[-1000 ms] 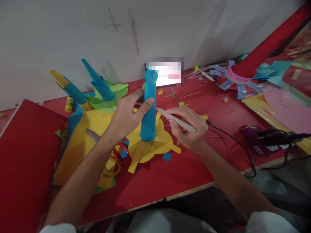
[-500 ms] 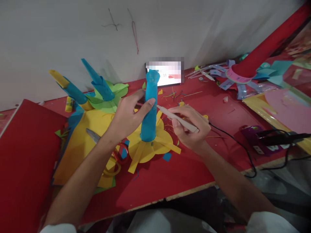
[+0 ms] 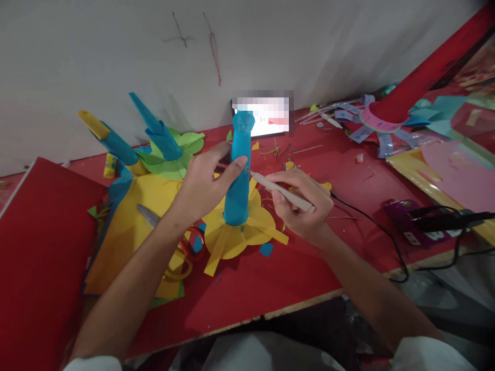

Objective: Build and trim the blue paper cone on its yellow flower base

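A blue paper tube (image 3: 236,198) stands upright on a yellow flower-shaped paper base (image 3: 226,246) with strips spreading outward. My left hand (image 3: 207,180) is closed round the tube's middle, its thumb on the front; the other fingers are partly hidden behind it. In my right hand (image 3: 303,201) is a pale pen-like tool (image 3: 288,195), its tip close to the tube's right side beside my left thumb. Whether the tip touches the tube is too small to tell.
Scissors (image 3: 187,252) lie on yellow paper sheets (image 3: 127,232) at the left, near a red board (image 3: 46,247). Behind are blue paper cones (image 3: 166,144) and a screen (image 3: 270,116). A black cable (image 3: 371,226) runs right.
The pen-like tool and my right hand have shifted very slightly, the tip a little lower. My left hand keeps its hold on the tube.
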The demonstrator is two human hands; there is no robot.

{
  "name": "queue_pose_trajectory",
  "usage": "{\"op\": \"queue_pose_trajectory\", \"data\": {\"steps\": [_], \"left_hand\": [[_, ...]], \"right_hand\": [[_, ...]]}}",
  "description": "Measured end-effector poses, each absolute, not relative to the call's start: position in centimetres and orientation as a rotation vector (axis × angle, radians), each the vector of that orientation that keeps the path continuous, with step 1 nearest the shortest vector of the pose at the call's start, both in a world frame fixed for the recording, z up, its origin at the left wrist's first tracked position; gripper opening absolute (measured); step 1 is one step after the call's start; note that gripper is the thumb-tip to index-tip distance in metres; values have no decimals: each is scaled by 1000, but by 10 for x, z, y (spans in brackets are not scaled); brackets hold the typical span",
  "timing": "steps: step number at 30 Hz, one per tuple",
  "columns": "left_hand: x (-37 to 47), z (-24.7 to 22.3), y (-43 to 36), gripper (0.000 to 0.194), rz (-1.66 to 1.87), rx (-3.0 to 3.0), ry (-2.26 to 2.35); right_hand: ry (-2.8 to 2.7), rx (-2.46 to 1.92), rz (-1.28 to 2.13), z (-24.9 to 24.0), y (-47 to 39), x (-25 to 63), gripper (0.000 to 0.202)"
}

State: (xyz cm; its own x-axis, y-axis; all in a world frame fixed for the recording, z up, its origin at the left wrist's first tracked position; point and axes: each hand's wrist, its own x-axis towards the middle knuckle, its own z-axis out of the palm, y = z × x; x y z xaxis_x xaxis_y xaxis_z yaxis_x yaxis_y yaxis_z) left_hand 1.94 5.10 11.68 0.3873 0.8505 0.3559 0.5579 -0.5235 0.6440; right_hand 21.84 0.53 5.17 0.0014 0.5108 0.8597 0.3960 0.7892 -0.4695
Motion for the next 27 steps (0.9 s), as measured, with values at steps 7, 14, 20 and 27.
{"op": "queue_pose_trajectory", "data": {"steps": [7,14,20,27], "left_hand": [[19,118,51,40,932,2225,1214],[19,117,51,39,933,2225,1222],[19,116,52,37,935,2234,1221],[19,116,52,35,941,2235,1212]], "right_hand": [[-1628,-740,119,53,5,219,20],[-1618,-729,117,54,5,218,19],[-1612,-744,103,54,5,219,20],[-1613,-749,94,54,5,219,19]]}}
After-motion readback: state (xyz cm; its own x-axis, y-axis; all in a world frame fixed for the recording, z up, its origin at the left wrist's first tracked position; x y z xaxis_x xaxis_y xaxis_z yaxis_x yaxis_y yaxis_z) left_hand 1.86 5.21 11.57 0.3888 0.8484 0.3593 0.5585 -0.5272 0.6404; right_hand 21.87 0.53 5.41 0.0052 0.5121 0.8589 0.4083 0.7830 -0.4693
